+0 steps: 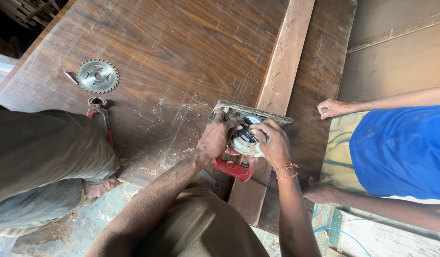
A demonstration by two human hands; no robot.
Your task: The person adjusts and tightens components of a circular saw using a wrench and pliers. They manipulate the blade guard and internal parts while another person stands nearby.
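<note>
Red circular saw (239,152) is being gripped on the dark wood bench (172,52): left hand (216,137) clenched on its body, right hand (273,142) clamped over the blade disc (247,132). Loose toothed blade (97,75) lying well apart.

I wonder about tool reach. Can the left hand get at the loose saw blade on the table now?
Probably yes: the table between the left hand and the blade is bare, though that hand is on the saw.
</note>
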